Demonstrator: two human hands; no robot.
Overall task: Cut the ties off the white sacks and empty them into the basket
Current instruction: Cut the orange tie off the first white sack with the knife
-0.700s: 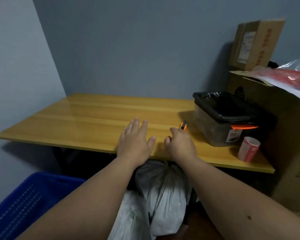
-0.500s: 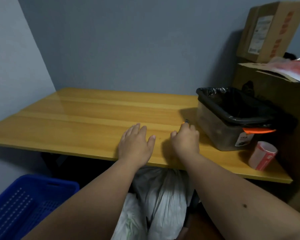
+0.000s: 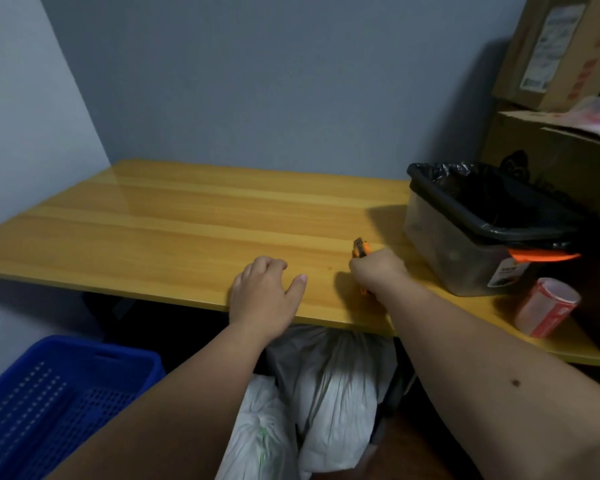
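**Cutter in hand, no sack touched yet**

Nearest, below both forearms: two white sacks (image 3: 326, 393) on the floor under the desk (image 3: 187, 230) edge, necks look tied, ties too small to make out. Basket (image 3: 59, 393), blue, sits on the floor down-left of the left hand, looks empty.

Left hand (image 3: 262, 294) rests on the desk edge, fingers curled loosely, holding nothing. Right hand (image 3: 378, 275), just to its right, is fisted around the orange cutter (image 3: 361, 249); tip pokes out past the knuckles. Can't tell if the blade is out.

Beyond the right hand: lined bin (image 3: 482, 230), tape roll (image 3: 544, 306), boxes (image 3: 561, 50) behind.

Step, my read: tool pickup. Next: lift a sack within reach, left hand steadies the neck, cut the tie only, blade away from the fingers.
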